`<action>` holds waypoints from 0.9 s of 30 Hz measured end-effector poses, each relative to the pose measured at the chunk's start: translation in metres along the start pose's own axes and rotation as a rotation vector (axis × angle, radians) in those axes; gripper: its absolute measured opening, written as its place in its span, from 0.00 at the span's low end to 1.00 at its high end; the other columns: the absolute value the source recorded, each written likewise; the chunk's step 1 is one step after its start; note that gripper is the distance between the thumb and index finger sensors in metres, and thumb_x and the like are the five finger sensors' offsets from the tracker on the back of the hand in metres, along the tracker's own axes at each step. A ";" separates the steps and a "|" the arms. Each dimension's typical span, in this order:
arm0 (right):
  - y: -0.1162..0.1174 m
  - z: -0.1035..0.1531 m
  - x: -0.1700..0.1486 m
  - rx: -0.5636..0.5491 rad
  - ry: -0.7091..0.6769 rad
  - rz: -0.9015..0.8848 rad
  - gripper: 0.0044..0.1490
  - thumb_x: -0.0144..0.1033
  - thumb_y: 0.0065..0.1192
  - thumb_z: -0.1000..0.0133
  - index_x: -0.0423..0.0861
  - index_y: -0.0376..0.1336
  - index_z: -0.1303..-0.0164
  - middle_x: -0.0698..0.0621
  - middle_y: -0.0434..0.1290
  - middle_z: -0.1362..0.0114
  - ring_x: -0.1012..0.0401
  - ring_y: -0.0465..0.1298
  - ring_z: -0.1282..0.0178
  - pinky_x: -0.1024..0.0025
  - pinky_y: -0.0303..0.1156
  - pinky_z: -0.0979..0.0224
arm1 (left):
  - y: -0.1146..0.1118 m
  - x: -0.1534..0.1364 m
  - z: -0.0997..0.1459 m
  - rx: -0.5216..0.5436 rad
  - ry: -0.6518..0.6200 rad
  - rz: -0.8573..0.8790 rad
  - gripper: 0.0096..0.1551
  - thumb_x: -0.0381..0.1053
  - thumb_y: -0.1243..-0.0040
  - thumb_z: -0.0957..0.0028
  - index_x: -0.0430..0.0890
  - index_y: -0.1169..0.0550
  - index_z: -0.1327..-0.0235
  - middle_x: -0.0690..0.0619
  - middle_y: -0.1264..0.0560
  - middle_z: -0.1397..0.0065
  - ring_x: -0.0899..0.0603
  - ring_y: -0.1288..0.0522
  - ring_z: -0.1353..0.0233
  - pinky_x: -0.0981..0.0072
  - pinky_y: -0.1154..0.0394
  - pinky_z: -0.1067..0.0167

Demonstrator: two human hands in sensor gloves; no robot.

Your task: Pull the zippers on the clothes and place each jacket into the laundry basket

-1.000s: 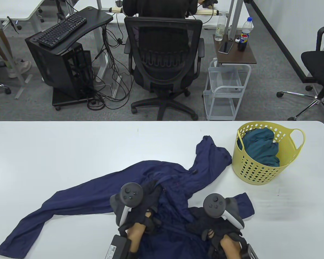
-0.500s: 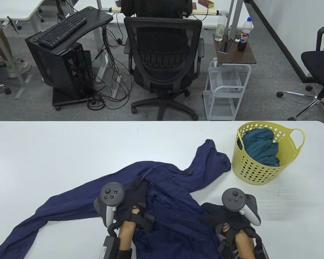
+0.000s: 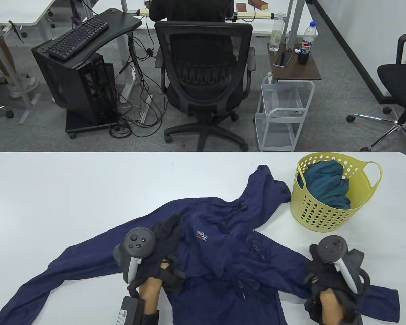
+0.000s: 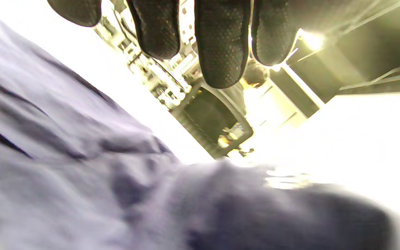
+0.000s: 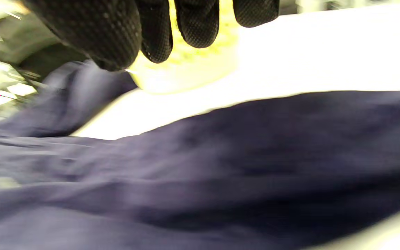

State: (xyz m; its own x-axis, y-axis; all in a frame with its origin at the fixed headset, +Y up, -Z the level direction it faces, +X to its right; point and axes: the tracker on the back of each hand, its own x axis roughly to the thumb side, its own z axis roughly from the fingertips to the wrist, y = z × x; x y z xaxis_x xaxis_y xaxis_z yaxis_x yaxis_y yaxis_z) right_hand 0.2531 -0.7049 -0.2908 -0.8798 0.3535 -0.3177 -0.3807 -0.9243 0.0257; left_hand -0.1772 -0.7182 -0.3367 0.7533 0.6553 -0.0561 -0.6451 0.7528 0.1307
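Note:
A navy jacket lies spread front-up on the white table, its chest logo showing and both sleeves stretched outward. My left hand rests on the jacket's left shoulder area with the fingers straight above the cloth. My right hand lies on the jacket's right sleeve near the front edge; its fingertips hang free over the fabric and pinch nothing. The yellow laundry basket stands at the right and holds a teal garment.
The jacket's hood reaches almost to the basket. Beyond the table's far edge are an office chair with a seated person, a wire cart and a computer stand.
Both hands moved apart, left to the left and right to the right. The bunched jacket was drawn out flat, so its front and right sleeve now show.

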 end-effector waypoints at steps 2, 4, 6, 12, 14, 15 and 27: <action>0.016 0.011 0.045 -0.027 -0.221 -0.019 0.37 0.47 0.61 0.43 0.54 0.58 0.22 0.50 0.53 0.11 0.36 0.47 0.14 0.25 0.41 0.24 | -0.006 -0.003 -0.004 -0.053 0.025 -0.206 0.29 0.62 0.45 0.54 0.68 0.26 0.36 0.62 0.24 0.26 0.37 0.35 0.21 0.28 0.41 0.32; 0.037 0.017 0.078 0.000 -0.354 -0.009 0.38 0.48 0.59 0.43 0.56 0.56 0.21 0.52 0.52 0.11 0.38 0.47 0.13 0.26 0.41 0.23 | -0.019 -0.004 -0.008 -0.134 0.026 -0.347 0.29 0.62 0.45 0.54 0.70 0.28 0.36 0.63 0.27 0.23 0.38 0.39 0.19 0.28 0.44 0.31; 0.061 0.020 0.101 0.063 -0.438 0.043 0.40 0.49 0.57 0.44 0.59 0.51 0.20 0.56 0.49 0.10 0.40 0.47 0.13 0.27 0.41 0.22 | -0.036 -0.005 -0.010 -0.264 0.028 -0.445 0.31 0.63 0.44 0.55 0.72 0.31 0.34 0.64 0.32 0.19 0.38 0.44 0.18 0.29 0.47 0.30; 0.114 0.010 0.107 0.353 -0.447 0.290 0.39 0.50 0.54 0.44 0.63 0.48 0.21 0.61 0.47 0.11 0.45 0.48 0.12 0.33 0.46 0.21 | -0.077 -0.019 -0.010 -0.682 0.124 -0.561 0.43 0.74 0.48 0.62 0.78 0.46 0.30 0.67 0.56 0.13 0.39 0.61 0.16 0.29 0.60 0.28; 0.111 0.004 0.095 0.387 -0.367 0.290 0.40 0.52 0.53 0.44 0.63 0.46 0.20 0.62 0.43 0.11 0.45 0.45 0.12 0.34 0.46 0.20 | -0.076 -0.023 -0.012 -0.675 0.127 -0.556 0.44 0.73 0.46 0.63 0.78 0.48 0.31 0.67 0.59 0.14 0.41 0.64 0.16 0.30 0.63 0.29; 0.108 0.002 0.090 0.383 -0.341 0.271 0.40 0.52 0.53 0.44 0.62 0.47 0.20 0.61 0.44 0.11 0.44 0.45 0.12 0.34 0.46 0.20 | -0.075 -0.025 -0.013 -0.666 0.137 -0.568 0.45 0.71 0.44 0.63 0.79 0.48 0.31 0.67 0.59 0.14 0.41 0.66 0.16 0.30 0.65 0.29; 0.069 -0.023 0.018 0.349 -0.033 0.154 0.38 0.52 0.59 0.44 0.60 0.57 0.22 0.63 0.51 0.12 0.46 0.52 0.13 0.35 0.49 0.21 | -0.052 -0.049 -0.029 -0.548 0.225 -0.634 0.41 0.61 0.47 0.61 0.81 0.47 0.34 0.68 0.56 0.15 0.45 0.66 0.17 0.32 0.65 0.28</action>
State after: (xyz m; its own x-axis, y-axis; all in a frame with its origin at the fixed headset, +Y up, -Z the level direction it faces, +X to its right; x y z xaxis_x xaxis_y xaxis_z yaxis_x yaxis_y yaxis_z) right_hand 0.2175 -0.7660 -0.3167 -0.9408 0.2237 -0.2548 -0.3123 -0.8643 0.3943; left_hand -0.1843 -0.7882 -0.3697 0.9858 0.0546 -0.1589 -0.1259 0.8661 -0.4838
